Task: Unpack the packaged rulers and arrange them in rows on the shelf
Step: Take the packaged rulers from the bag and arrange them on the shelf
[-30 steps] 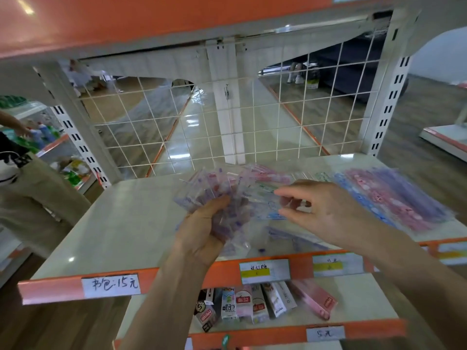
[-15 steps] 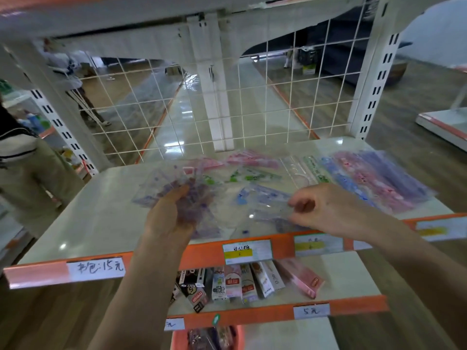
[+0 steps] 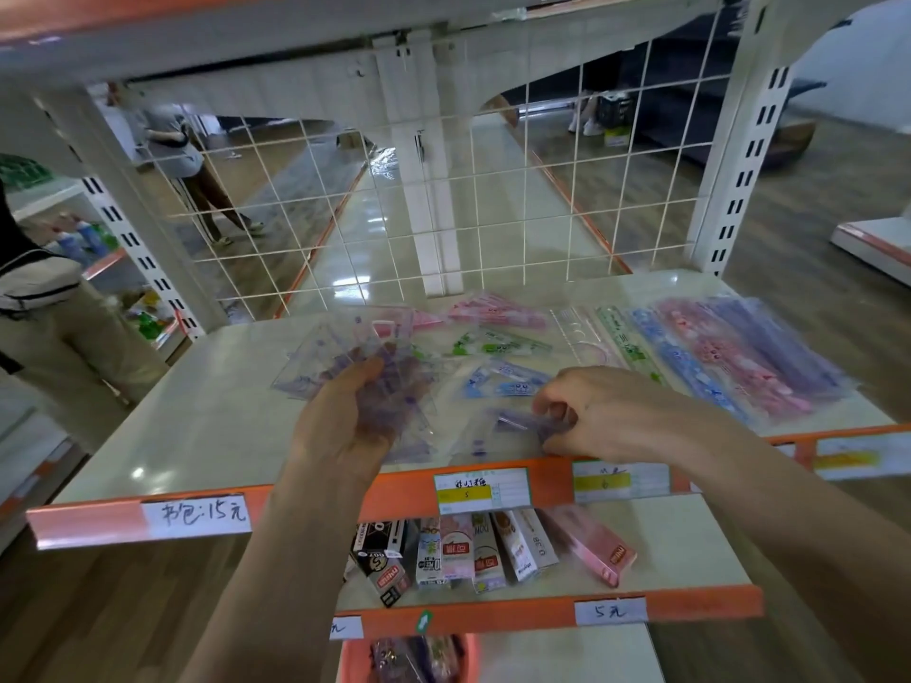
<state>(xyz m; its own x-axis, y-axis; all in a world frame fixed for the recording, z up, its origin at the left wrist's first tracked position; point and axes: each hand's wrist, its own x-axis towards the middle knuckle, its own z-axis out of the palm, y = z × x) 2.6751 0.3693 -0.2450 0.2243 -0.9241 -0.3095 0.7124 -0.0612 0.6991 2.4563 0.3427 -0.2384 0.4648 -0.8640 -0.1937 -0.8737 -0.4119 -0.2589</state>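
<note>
My left hand [image 3: 345, 426] grips a fanned stack of clear packaged rulers with purple print [image 3: 345, 357] just above the white shelf [image 3: 197, 411]. My right hand [image 3: 606, 416] pinches a purple ruler pack [image 3: 512, 421] lying near the shelf's front edge. Behind it lie a blue pack [image 3: 503, 379], a green pack [image 3: 498, 343] and a pink pack [image 3: 493, 313], one behind the other. At the right, blue, pink and purple rulers [image 3: 729, 352] lie side by side in rows.
A wire grid [image 3: 443, 199] closes the shelf's back. The orange front rail [image 3: 394, 490] carries price labels. The shelf below holds small boxes [image 3: 473, 549]. A pink basket [image 3: 409, 658] with more packs sits lower down. People stand at the left [image 3: 44, 327].
My right hand has drawn a purple pack away from the stack and lowered it toward the shelf's front edge. My left hand has drifted left with the stack. The camera tilted downward.
</note>
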